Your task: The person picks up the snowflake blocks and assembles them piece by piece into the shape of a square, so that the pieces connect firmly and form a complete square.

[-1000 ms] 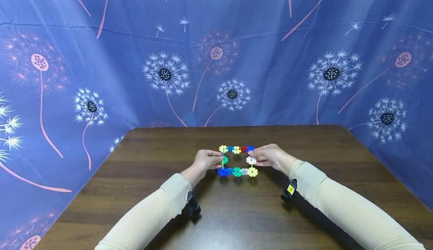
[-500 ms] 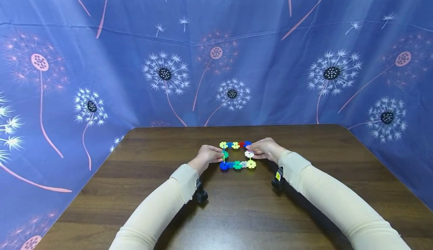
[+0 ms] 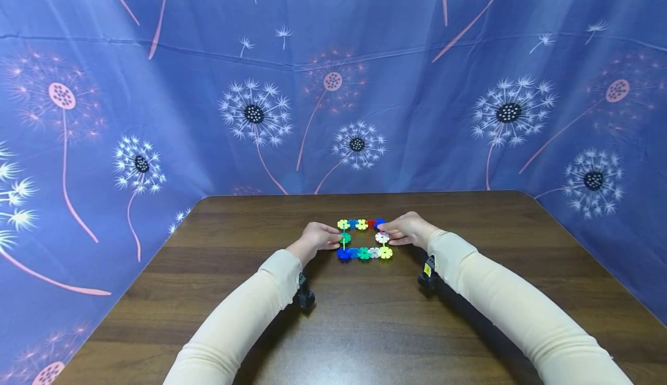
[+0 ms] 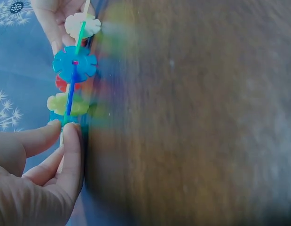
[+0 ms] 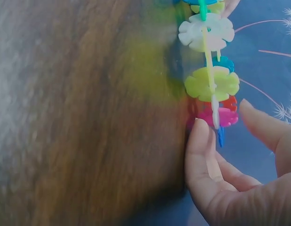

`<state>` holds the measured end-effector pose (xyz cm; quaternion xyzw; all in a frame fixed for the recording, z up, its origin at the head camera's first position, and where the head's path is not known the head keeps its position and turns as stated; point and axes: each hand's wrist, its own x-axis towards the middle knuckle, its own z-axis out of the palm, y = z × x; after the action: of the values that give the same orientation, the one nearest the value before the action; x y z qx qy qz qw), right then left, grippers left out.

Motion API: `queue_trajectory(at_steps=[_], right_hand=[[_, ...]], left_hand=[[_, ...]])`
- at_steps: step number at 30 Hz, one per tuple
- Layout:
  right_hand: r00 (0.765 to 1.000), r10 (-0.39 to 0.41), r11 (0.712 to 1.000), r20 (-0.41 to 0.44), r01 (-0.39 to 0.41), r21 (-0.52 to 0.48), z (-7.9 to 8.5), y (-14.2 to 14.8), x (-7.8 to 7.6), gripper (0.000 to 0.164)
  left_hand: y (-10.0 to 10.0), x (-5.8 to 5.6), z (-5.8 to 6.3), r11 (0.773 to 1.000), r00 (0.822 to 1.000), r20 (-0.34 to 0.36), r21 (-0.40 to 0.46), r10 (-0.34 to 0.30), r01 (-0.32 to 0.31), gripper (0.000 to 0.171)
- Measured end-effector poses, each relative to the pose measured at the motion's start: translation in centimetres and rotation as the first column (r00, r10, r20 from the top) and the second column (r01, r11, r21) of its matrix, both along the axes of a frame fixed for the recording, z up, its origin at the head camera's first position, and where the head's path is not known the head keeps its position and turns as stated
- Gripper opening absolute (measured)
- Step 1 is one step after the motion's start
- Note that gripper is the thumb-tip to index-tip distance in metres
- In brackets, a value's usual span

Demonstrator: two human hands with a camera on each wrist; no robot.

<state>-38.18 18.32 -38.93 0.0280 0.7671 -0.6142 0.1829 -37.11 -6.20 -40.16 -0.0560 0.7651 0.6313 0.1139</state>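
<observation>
A rectangular ring of interlocking plastic snowflake discs (image 3: 363,253) in several colours lies low at the table, far from the person. My left hand (image 3: 314,239) pinches its left side at the green disc (image 3: 345,238); in the left wrist view, thumb and finger meet below a yellow-green disc (image 4: 70,104). My right hand (image 3: 411,228) holds the right side, beside the white disc (image 3: 382,238). In the right wrist view, thumb and fingers stand on either side of a pink disc (image 5: 225,116); whether the thumb touches it is hard to tell.
The brown wooden table (image 3: 354,327) extends around the ring, with its back edge a little behind it. A blue curtain (image 3: 406,84) with dandelion prints hangs behind and at the sides. A black camera sits on each wrist.
Over the last second both hands carried the ring away from the person and lowered it. During the last half second it shifted only slightly left.
</observation>
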Motion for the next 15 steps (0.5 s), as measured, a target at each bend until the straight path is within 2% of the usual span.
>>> queue_trajectory(at_steps=[6, 10, 12, 14, 15], right_hand=[[0.996, 0.073, 0.995, -0.044, -0.069, 0.077, 0.5, 0.4, 0.1, 0.057], [0.989, 0.101, 0.983, -0.113, -0.081, 0.167, 1.1, 0.6, 0.4, 0.064], [0.977, 0.131, 0.97, -0.168, -0.091, 0.226, 1.6, 0.7, 0.7, 0.067], [0.96, 0.162, 0.95, -0.227, -0.089, 0.3, 2.1, 0.8, 1.0, 0.068], [0.95, 0.182, 0.939, -0.252, -0.092, 0.331, 2.4, 0.9, 1.1, 0.07]], left_hand=[[-1.2, 0.2, 0.6, 0.999, 0.998, -0.061, -0.029, -0.024, 0.022, 0.027], [-1.9, 0.5, 1.2, 0.993, 0.988, -0.136, -0.1, -0.077, 0.064, 0.034], [-2.3, 0.6, 1.7, 0.974, 0.97, -0.203, -0.208, -0.136, 0.093, 0.039], [-2.6, 0.8, 2.2, 0.93, 0.939, -0.265, -0.348, -0.22, 0.12, 0.047], [-2.8, 1.0, 2.5, 0.899, 0.921, -0.285, -0.417, -0.268, 0.132, 0.052]])
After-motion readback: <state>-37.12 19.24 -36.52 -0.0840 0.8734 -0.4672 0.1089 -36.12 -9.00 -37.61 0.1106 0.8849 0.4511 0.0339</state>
